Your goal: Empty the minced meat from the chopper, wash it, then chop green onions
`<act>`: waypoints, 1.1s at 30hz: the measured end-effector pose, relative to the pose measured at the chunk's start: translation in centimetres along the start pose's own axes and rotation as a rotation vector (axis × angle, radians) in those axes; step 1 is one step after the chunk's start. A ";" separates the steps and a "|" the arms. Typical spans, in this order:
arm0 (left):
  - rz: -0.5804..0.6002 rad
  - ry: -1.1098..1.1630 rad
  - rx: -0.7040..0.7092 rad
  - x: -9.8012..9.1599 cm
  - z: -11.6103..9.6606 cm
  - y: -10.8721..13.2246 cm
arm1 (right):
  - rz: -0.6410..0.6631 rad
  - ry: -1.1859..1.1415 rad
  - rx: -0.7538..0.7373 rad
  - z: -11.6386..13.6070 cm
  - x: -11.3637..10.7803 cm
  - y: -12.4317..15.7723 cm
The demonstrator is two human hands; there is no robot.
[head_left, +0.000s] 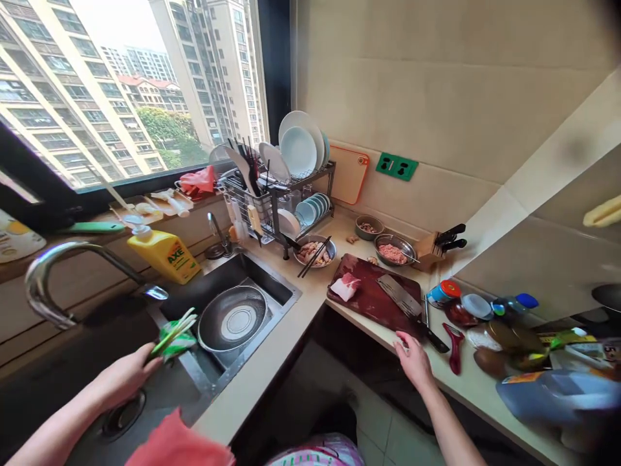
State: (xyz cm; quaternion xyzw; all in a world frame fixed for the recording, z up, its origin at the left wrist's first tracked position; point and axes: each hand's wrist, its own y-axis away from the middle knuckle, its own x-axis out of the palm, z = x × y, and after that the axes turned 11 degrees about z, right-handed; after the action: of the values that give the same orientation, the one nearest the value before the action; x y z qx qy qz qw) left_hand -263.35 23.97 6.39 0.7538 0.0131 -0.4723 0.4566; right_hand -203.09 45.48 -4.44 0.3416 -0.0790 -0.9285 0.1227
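My left hand (140,366) is closed around a small bunch of green onions (178,330), held over the sink divider (194,372) with the white ends pointing away from me. My right hand (412,359) is open at the front edge of a dark red cutting board (371,299); whether it touches the board, I cannot tell. On the board lie a piece of raw pork (345,287) and a cleaver (400,296), its black handle toward my right hand. Beside the board rests a red peeler (455,349). A wok (233,318) sits in the far sink basin.
Behind the board stand bowls of chopped meat (315,251), minced meat (394,251) and small pieces (369,226). A dish rack (276,194) fills the corner. The faucet (87,249) arches over the sink near a yellow soap bottle (165,254). Jars and a large jug (557,395) crowd the right counter.
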 end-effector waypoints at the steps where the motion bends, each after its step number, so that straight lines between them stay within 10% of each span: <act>1: -0.029 0.013 0.047 0.6 -4.5 0.1 | -0.056 0.142 -0.015 -1.9 -2.3 -1.3; 8: 0.042 0.022 0.439 8.8 -36.9 -0.5 | 0.182 0.558 -0.020 -8.8 -8.5 -7.5; 14: 0.114 -0.077 0.465 16.3 -52.4 -3.1 | 0.127 0.227 -0.025 -9.2 -9.5 -5.9; 22: 0.048 -0.307 0.562 21.4 -58.8 -4.3 | 0.228 -0.408 0.351 -6.5 -13.5 0.2; 33: -0.026 -0.453 0.653 22.4 -58.5 -5.1 | 0.429 -0.230 0.355 -4.4 -13.6 -1.6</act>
State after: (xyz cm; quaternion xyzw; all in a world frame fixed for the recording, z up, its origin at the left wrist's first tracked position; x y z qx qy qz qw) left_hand -212.27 58.72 -5.30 0.7359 -0.2295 -0.6116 0.1783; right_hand -190.46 50.61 0.27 0.2259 -0.3239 -0.8855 0.2448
